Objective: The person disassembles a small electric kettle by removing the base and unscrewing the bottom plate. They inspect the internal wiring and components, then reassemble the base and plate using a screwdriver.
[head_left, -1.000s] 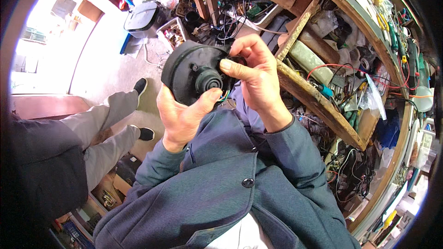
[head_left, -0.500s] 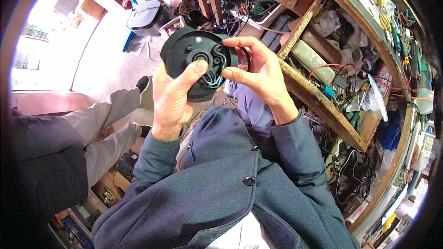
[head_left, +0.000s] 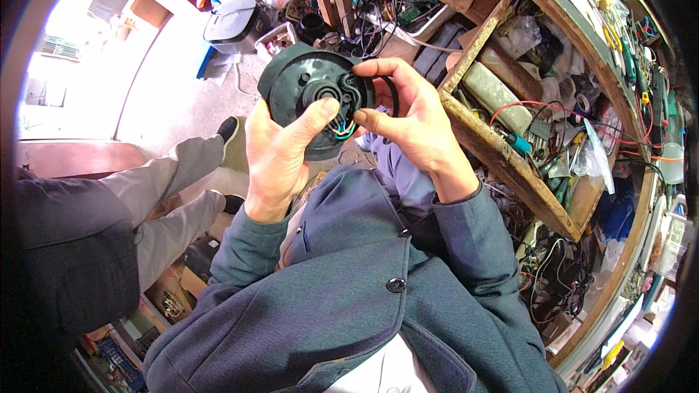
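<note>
A black round plastic housing (head_left: 293,89) is held upright between my hands, its raised center hub and several thin colored wires (head_left: 343,128) facing me. My left hand (head_left: 280,160) grips its lower left side, with the thumb pressed beside the hub. My right hand (head_left: 415,124) is on the right side, index fingertip at the upper rim and thumb near the wires. A black cable (head_left: 393,91) loops at the right of the housing, partly behind my right fingers.
A cluttered wooden shelf frame (head_left: 510,167) with cables, tools and bags fills the right. A lidded grey bin (head_left: 233,25) stands beyond the housing. Another person's legs (head_left: 175,236) are at the left, on the floor beside boxes of parts.
Over the last second the housing has turned, showing more of its inner face and wires. My left hand has risen with it; my right thumb has moved down toward the wires.
</note>
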`<state>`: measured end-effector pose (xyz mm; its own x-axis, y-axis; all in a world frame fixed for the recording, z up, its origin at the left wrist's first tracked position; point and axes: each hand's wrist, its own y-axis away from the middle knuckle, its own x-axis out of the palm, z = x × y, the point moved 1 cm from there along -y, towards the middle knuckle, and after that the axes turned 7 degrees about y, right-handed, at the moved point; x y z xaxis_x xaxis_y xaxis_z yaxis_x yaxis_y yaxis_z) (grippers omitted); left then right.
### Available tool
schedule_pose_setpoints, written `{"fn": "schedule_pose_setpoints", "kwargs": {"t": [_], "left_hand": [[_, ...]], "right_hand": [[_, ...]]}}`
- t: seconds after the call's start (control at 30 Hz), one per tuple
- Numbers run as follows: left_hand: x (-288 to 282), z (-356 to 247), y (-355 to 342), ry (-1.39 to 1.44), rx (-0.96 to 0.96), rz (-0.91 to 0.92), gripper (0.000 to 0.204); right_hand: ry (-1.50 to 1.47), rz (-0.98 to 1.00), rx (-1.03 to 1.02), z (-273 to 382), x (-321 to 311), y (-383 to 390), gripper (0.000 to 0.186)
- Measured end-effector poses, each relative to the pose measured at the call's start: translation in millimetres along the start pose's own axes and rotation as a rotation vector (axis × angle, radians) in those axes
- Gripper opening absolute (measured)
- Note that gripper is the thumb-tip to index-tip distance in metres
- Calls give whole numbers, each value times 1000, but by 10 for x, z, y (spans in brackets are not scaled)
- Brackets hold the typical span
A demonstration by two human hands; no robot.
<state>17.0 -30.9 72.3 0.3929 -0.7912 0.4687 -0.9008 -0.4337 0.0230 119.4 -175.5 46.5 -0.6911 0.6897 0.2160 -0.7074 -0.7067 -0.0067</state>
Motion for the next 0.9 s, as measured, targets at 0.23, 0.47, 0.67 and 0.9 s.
{"fn": "schedule_pose_setpoints", "kwargs": {"t": [0.23, 0.47, 0.67, 0.9], "left_hand": [[16, -9, 38, -196, 77, -21, 57], [19, -6, 45, -250, 85, -31, 57], [-22, -23, 30, -159, 37, -62, 50], [-112, 43, -15, -150, -29, -33, 46]], "right_hand": [[-101, -53, 95, -64, 36, -25, 49], [-37, -70, 88, -88, 39, -44, 50], [-85, -17, 106, -79, -15, -36, 50], [-34, 0, 184, -22, -25, -44, 51]]}}
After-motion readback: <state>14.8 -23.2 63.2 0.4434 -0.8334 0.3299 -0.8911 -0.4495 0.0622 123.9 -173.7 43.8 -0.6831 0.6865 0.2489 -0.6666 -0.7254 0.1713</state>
